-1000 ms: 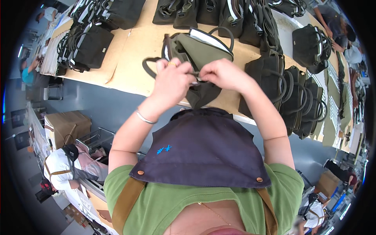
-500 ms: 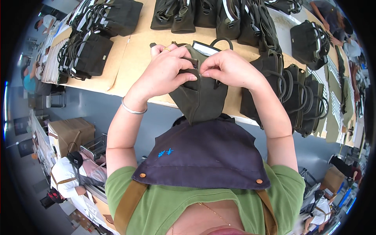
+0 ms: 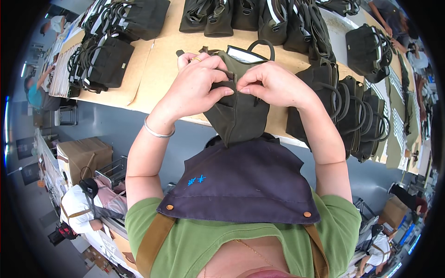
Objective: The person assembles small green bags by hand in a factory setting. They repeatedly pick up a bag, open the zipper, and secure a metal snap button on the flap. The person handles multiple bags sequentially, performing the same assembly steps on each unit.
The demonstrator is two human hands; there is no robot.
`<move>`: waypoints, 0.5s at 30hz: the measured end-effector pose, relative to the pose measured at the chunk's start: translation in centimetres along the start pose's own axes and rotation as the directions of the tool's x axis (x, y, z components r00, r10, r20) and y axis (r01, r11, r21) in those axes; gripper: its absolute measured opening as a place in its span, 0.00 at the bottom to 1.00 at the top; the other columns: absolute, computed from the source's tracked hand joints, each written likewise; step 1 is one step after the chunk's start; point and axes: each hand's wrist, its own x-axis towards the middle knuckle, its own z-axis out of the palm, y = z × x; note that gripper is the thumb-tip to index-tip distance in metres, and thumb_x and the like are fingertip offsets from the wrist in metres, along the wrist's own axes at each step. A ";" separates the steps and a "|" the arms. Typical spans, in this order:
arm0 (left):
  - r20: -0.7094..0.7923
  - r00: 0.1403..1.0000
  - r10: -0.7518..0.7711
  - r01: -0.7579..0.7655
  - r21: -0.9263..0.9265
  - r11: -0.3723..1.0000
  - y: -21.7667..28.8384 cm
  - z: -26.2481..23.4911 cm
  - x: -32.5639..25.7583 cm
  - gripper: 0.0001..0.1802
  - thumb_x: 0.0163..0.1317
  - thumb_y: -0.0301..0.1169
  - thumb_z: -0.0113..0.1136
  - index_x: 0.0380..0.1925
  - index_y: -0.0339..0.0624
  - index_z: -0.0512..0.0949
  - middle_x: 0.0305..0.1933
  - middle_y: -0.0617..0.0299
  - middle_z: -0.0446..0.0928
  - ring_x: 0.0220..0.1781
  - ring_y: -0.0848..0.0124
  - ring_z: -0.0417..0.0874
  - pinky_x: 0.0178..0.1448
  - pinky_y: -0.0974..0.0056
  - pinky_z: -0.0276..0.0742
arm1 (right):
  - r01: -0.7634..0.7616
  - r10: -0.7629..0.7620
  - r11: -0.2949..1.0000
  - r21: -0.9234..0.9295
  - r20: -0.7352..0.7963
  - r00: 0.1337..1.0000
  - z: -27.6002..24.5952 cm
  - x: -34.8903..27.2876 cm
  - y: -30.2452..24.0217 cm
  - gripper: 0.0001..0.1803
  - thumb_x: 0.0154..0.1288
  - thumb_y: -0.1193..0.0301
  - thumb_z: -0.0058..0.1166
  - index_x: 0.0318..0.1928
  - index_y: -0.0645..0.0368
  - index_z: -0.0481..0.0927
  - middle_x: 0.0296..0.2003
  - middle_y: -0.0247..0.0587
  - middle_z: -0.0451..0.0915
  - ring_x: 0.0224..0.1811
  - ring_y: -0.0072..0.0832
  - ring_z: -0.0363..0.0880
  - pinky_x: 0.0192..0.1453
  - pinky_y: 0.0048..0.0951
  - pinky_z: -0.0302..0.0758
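Olive bag (image 3: 236, 118): I see it between the two hands at the near edge of the worktop (image 3: 162, 74), tilted, one corner pointing down toward the dark apron (image 3: 241, 180); I cannot tell whether they touch.
Left hand (image 3: 199, 85): fingers curled over the rim of a gap in the bag, thumb below, gripping the fabric with little space between.
Right hand (image 3: 276, 85): thumb and forefinger pinched together on the bag at the gap's right end; I cannot make out what exactly lies between the tips.
Toothed strip (image 3: 227, 72): brown, along the gap, just beside the left fingers.
Handle (image 3: 264, 43): one dark loop standing up beyond the right hand, near the white lining (image 3: 243, 55).
Left-hand bags (image 3: 111, 65): dark, grouped on the worktop.
Right-hand bags (image 3: 308, 90): dark, in a row beside the right forearm.
Far bags (image 3: 245, 16): lined up beyond the olive bag.
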 end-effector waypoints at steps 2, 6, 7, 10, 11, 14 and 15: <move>-0.001 1.000 0.000 0.000 -0.001 1.000 0.0 0.0 0.0 0.08 0.49 0.32 0.70 0.27 0.41 0.82 0.38 0.67 0.76 0.44 0.68 0.73 0.60 0.58 0.53 | -0.002 0.002 1.000 0.003 0.012 1.000 0.0 0.0 0.0 0.07 0.60 0.78 0.59 0.39 0.63 0.84 0.32 0.43 0.84 0.35 0.32 0.83 0.41 0.31 0.77; -0.001 1.000 -0.001 0.001 -0.005 1.000 0.0 0.1 0.0 0.08 0.49 0.32 0.70 0.27 0.41 0.82 0.38 0.67 0.76 0.44 0.68 0.74 0.60 0.59 0.53 | -0.014 0.013 0.999 0.035 0.027 1.000 -0.1 0.0 -0.1 0.07 0.60 0.78 0.58 0.40 0.63 0.84 0.32 0.42 0.84 0.35 0.31 0.83 0.41 0.31 0.77; -0.003 1.000 -0.002 0.002 -0.007 1.000 0.0 0.0 0.0 0.08 0.49 0.32 0.70 0.27 0.41 0.82 0.38 0.67 0.76 0.44 0.68 0.74 0.60 0.59 0.53 | -0.026 0.024 0.999 0.047 0.035 0.999 -0.1 -0.1 -0.3 0.07 0.60 0.79 0.58 0.40 0.63 0.83 0.32 0.42 0.84 0.35 0.30 0.83 0.42 0.30 0.77; 0.011 1.000 -0.005 0.006 -0.024 1.000 0.1 -0.1 -0.1 0.09 0.49 0.32 0.70 0.27 0.41 0.82 0.37 0.67 0.76 0.44 0.68 0.74 0.60 0.59 0.53 | -0.034 0.029 0.995 0.090 0.053 0.998 -0.1 0.0 -0.3 0.07 0.60 0.79 0.58 0.39 0.64 0.83 0.32 0.41 0.84 0.36 0.28 0.82 0.42 0.29 0.77; 0.010 1.000 -0.001 0.001 -0.028 1.000 0.0 -0.1 -0.1 0.09 0.49 0.32 0.70 0.27 0.41 0.82 0.37 0.67 0.76 0.44 0.68 0.74 0.60 0.58 0.53 | -0.032 0.026 0.994 0.106 0.057 0.998 -0.1 0.0 -0.2 0.07 0.60 0.79 0.57 0.39 0.64 0.83 0.32 0.40 0.84 0.36 0.27 0.82 0.43 0.29 0.77; 0.005 1.000 0.009 -0.009 -0.033 0.999 -0.1 0.1 -0.1 0.09 0.49 0.32 0.70 0.27 0.41 0.82 0.37 0.67 0.76 0.43 0.68 0.74 0.60 0.58 0.52 | -0.054 0.048 0.994 0.092 0.071 0.996 -0.1 0.0 -0.1 0.06 0.60 0.80 0.57 0.38 0.65 0.83 0.32 0.40 0.84 0.36 0.27 0.82 0.43 0.29 0.77; 0.003 1.000 0.011 -0.011 -0.030 0.999 -0.1 0.1 -0.2 0.09 0.49 0.32 0.70 0.27 0.40 0.82 0.37 0.67 0.76 0.43 0.68 0.74 0.61 0.58 0.52 | -0.057 0.050 0.994 0.094 0.076 0.996 -0.1 0.0 -0.1 0.06 0.60 0.80 0.57 0.38 0.65 0.83 0.32 0.40 0.84 0.36 0.27 0.82 0.43 0.28 0.77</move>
